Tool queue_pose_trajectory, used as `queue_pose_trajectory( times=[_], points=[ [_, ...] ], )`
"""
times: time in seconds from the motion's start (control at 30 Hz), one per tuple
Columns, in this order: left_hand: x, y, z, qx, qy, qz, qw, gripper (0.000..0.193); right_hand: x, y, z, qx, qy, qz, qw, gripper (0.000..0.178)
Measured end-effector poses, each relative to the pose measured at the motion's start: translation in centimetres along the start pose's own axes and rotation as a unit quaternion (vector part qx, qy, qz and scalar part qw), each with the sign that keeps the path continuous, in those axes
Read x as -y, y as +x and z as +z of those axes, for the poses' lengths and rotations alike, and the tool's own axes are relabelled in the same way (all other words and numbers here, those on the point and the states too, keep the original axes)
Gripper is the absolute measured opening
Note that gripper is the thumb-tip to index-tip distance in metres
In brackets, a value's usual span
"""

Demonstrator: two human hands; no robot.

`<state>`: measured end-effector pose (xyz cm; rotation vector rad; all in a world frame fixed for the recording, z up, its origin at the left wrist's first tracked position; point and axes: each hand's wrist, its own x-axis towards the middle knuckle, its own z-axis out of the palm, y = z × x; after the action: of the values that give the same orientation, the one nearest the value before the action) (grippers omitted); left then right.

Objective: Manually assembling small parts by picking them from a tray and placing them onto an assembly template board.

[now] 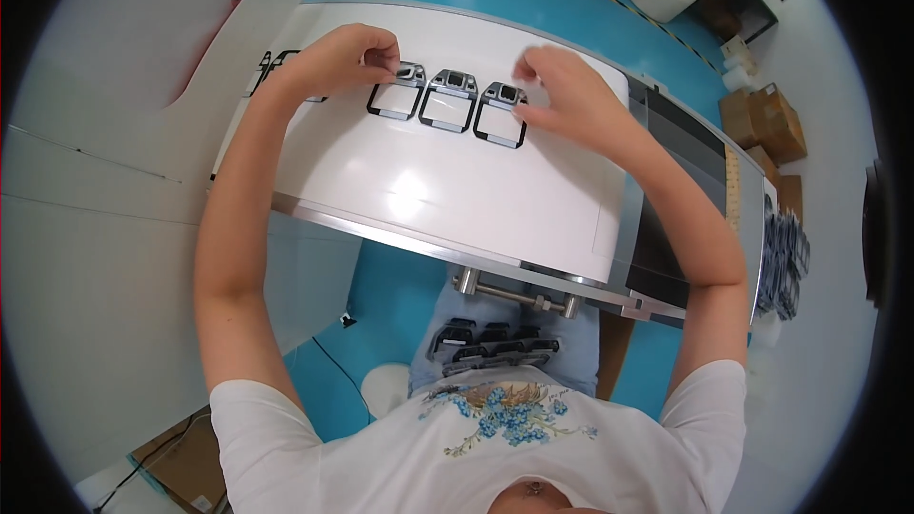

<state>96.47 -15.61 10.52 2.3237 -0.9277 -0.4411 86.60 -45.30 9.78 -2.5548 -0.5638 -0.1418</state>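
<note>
Left to right on the white belt [514, 200]: dark frames [282, 56] partly behind the left forearm [238, 190]; left hand [345, 59], fingers curled at the first frame [391, 114] of three in a row, any pinch indiscernible; middle frame [455, 80]; third frame [505, 92], beside the right hand [569, 95], thumb and fingers parted.

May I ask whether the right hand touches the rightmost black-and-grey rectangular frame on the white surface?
Cannot tell: the head view shows the right hand overlapping the frame, hiding any gap.
</note>
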Motion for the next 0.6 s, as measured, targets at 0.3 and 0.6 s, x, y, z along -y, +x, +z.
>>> queue_pose_trajectory(
  times=[0.3, 0.6],
  points=[
    [-0.2, -2.9, 3.5, -0.198, 0.183, 0.095, 0.958, 0.015, 6.0, 6.3, 5.3, -0.037, -0.164, -0.216, 0.962, 0.015],
    [0.6, -2.8, 1.4, -0.134, 0.250, 0.022, 0.959, 0.058, 5.8, 4.4, 6.8, -0.039, -0.187, -0.228, 0.955, 0.006]
  ],
)
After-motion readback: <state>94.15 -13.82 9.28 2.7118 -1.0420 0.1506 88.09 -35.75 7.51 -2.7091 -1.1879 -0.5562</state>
